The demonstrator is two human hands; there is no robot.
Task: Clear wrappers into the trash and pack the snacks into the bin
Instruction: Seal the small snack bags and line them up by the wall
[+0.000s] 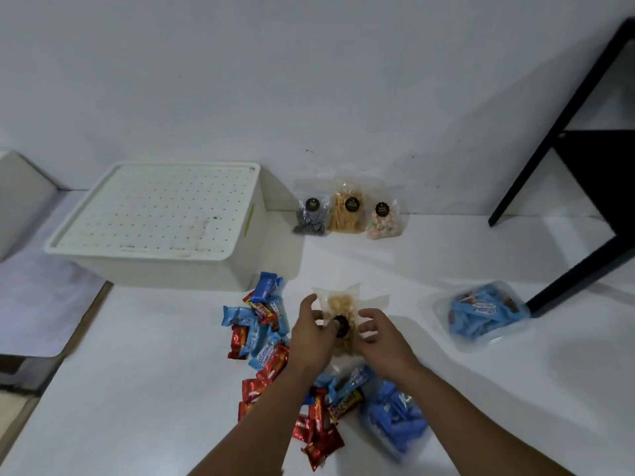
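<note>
A person's two hands meet over a white table (481, 389), both holding one clear snack pouch (340, 305) filled with pale yellow pieces and sealed with a round black sticker. The left hand (311, 333) grips the pouch's left edge, thumb across the front near the sticker. The right hand (381, 333) pinches the pouch's right edge with curled fingers. The pouch stands lifted between them, its top corners flared.

Taking the white bin (161, 221) as landmark: it sits on the table with its dotted lid (154, 207) closed. The held pouch is to the right of the bin and nearer the person. Just below the bin's near right corner lies a loose heap of small blue and red wrapped snacks (261, 324), spreading toward the person under the left forearm, where more red bars (319, 438) lie. Beside these, under the right forearm, rests a clear bag of blue packets (395, 417).

Right of the bin, against the wall (309, 80), three more clear pouches stand in a row, each with a black sticker: a dark-filled pouch (311, 218) nearest the bin, then an orange-stick pouch (348, 211), then a pastel-candy pouch (383, 223). Much farther right of the bin, near a black furniture leg (577, 280), sits a clear tub of blue packets (484, 314).

Whether any of the loose wrappers are empty cannot be told.
</note>
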